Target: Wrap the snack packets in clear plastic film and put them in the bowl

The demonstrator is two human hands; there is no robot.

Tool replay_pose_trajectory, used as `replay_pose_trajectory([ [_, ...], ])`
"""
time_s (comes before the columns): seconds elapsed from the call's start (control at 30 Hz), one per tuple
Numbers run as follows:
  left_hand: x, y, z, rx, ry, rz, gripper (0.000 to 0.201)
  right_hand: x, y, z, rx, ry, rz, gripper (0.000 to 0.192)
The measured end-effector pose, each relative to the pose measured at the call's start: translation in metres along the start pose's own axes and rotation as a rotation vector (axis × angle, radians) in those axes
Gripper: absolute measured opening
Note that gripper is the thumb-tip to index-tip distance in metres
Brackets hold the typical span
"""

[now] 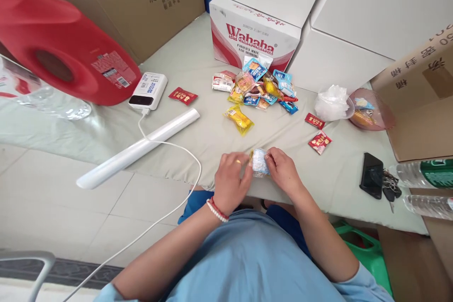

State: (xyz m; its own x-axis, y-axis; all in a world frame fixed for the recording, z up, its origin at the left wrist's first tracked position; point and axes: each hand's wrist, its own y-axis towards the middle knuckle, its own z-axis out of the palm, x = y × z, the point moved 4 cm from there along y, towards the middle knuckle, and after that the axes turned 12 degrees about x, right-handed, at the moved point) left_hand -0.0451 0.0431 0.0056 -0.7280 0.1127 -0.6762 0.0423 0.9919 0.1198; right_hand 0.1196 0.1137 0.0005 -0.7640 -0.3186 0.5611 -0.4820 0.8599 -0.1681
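Visibly, the right hand pinches a camera-facing packet, long axis unclear.

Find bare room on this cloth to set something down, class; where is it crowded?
One bare patch lies beyond the held packet, between the loose yellow snack and two red packets; another between those packets and the phone. It is crowded at the snack heap before the Wahaha box, and around the keys, between phone and bottles.

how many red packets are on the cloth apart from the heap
3: one red packet by the white device, another by the plastic bag, a third just below that second one.
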Motion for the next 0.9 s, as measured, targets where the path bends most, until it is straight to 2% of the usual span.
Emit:
replay_pose_trajectory([
  [0.03,0.005,0.004,0.003,0.005,0.042,-0.095,0.024,0.0,-0.002,0.001,-0.013,-0.002,-0.005,0.019],
  [0.1,0.008,0.013,0.016,0.103,0.132,-0.173,0.031,0.002,-0.005,0.002,-0.042,0.02,-0.008,0.018],
  [0.17,0.004,0.019,0.026,0.161,0.169,-0.178,0.03,0.004,-0.01,0.001,-0.078,0.089,0.006,0.018],
  [0.27,-0.008,0.016,0.03,0.1,0.129,-0.139,0.028,0.0,-0.024,0.0,-0.11,0.346,0.086,0.02],
  [0.4,-0.031,0.0,0.025,-0.044,0.08,0.071,0.03,-0.008,-0.048,-0.001,-0.156,0.816,0.171,0.027],
  [0.47,-0.043,-0.01,0.025,-0.128,0.149,0.23,0.027,-0.013,-0.059,-0.001,-0.179,0.998,0.185,0.036],
  [0.53,-0.054,-0.017,0.032,-0.147,0.257,0.407,0.026,-0.016,-0.067,0.002,-0.137,1.127,0.186,0.044],
  [0.63,-0.061,-0.024,0.05,-0.07,0.382,0.596,0.024,-0.021,-0.073,0.008,-0.013,1.169,0.17,0.047],
  [0.73,-0.063,-0.027,0.059,0.048,0.304,0.672,0.027,-0.029,-0.078,0.012,-0.018,1.149,0.222,0.046],
  [0.83,-0.065,-0.027,0.056,0.235,0.119,0.732,0.042,-0.035,-0.082,0.013,-0.049,1.123,0.284,0.047],
  [0.9,-0.062,-0.025,0.046,0.318,0.055,0.762,0.05,-0.039,-0.083,0.009,-0.05,1.06,0.271,0.045],
])
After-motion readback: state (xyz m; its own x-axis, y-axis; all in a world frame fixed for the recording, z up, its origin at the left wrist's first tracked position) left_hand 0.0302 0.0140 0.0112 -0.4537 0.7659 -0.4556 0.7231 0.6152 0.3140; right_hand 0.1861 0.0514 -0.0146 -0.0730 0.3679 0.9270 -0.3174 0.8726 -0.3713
